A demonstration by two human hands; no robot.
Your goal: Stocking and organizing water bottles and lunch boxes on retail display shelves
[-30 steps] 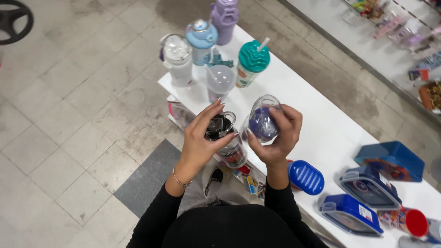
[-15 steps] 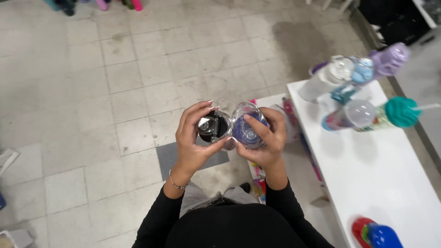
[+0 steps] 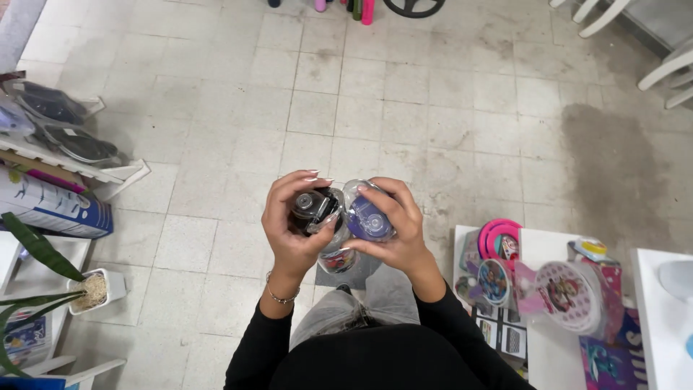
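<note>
My left hand (image 3: 289, 224) grips a clear drinking bottle with a black lid (image 3: 316, 208), seen from above. My right hand (image 3: 397, 231) holds a second clear bottle with a purple lid (image 3: 367, 215) right beside it, the two bottles touching. Both are held in front of my body, over the tiled floor. A printed picture shows on the lower part of the left bottle (image 3: 338, 260). Black sleeves cover both forearms, and a thin bracelet sits on my left wrist.
At the lower right a white shelf (image 3: 556, 347) carries round pink and patterned children's boxes (image 3: 498, 242). On the left stand a white rack with packaged goods (image 3: 65, 144) and a small potted plant (image 3: 94, 289). White chair legs show at the top right.
The view has swung left, away from the white table with the row of bottles, which is out of sight now. Both hands keep the two bottles together in front of me.
</note>
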